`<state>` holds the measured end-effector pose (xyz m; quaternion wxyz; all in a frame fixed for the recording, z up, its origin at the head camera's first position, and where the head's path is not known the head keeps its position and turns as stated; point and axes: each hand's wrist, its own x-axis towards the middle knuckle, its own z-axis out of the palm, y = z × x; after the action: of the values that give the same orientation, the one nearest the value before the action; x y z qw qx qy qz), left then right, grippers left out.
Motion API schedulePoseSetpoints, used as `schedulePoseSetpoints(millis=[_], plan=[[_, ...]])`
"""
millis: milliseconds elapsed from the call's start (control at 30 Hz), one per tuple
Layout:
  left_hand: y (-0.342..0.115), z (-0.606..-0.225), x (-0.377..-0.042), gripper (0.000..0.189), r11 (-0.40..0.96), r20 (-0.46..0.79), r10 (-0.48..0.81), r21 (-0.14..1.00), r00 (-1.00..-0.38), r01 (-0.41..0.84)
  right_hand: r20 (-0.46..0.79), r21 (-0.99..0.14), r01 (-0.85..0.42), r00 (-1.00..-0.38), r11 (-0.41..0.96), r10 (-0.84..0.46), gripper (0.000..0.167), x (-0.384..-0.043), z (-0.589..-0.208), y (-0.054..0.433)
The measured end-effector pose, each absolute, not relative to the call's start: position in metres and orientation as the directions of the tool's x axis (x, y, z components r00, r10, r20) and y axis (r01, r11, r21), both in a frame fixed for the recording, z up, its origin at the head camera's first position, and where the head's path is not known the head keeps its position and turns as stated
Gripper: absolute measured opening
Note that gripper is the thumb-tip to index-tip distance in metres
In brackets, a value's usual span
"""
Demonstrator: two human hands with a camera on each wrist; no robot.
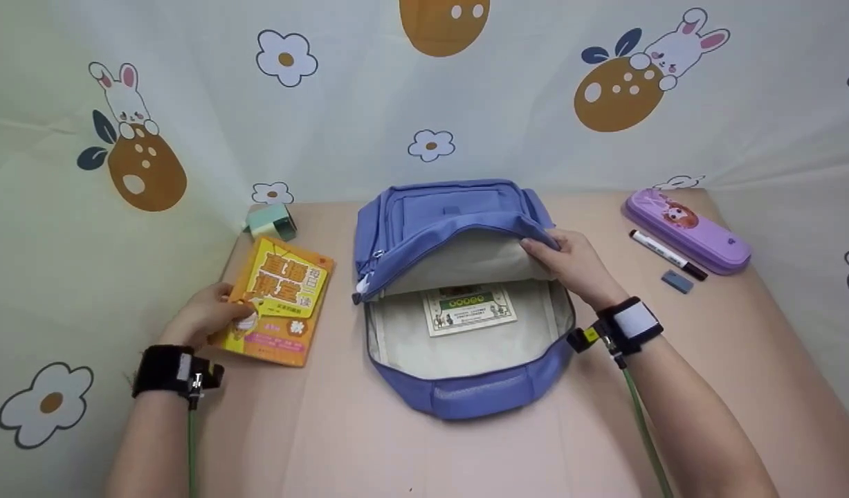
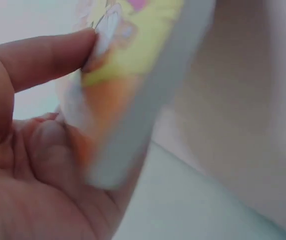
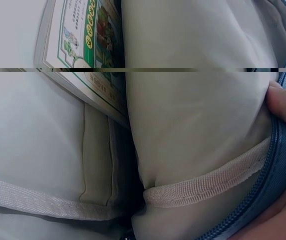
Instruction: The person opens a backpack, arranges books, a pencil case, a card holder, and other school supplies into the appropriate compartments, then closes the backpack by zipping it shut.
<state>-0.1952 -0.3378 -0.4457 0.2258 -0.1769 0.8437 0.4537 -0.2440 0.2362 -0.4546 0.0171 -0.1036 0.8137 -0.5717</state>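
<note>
While the right hand pinches the raised flap of the backpack, the left hand grips the orange book by its left edge; the book extends right of those fingers, long axis pointing forward, backpack farther right.

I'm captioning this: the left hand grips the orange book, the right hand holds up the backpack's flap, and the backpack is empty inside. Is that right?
Not quite: the backpack isn't empty. The head view shows a second book inside it. The left hand does grip the orange book, and the right hand does hold up the flap.
</note>
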Motion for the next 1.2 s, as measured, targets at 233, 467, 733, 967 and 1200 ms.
schedulePoseSetpoints(millis=[233,467,733,967,1200], plan=[[-0.333,-0.419,-0.183,0.08,0.345,-0.419,0.063,0.861,-0.906,-0.374,0.099,-0.927,-0.155,-0.98,0.342,-0.175,0.051,-0.244,-0.453,0.236],[-0.306,-0.384,-0.172,0.058,0.132,-0.248,0.358,0.968,-0.9,-0.214,0.084,-0.93,-0.138,-0.982,0.342,-0.168,0.052,-0.244,-0.453,0.237],[-0.235,-0.378,-0.159,0.064,0.24,-0.352,0.57,0.936,-0.743,-0.259,0.087,-0.923,-0.148,-0.979,0.355,-0.183,0.051,-0.243,-0.45,0.235],[-0.169,-0.43,-0.156,0.05,0.238,-0.397,0.681,0.915,-0.615,-0.326,0.126,-0.919,-0.188,-0.973,0.347,-0.193,0.052,-0.244,-0.449,0.233],[-0.146,-0.461,-0.161,0.044,0.211,-0.483,0.622,0.861,-0.616,-0.462,0.126,-0.921,-0.185,-0.974,0.342,-0.187,0.053,-0.244,-0.45,0.233]])
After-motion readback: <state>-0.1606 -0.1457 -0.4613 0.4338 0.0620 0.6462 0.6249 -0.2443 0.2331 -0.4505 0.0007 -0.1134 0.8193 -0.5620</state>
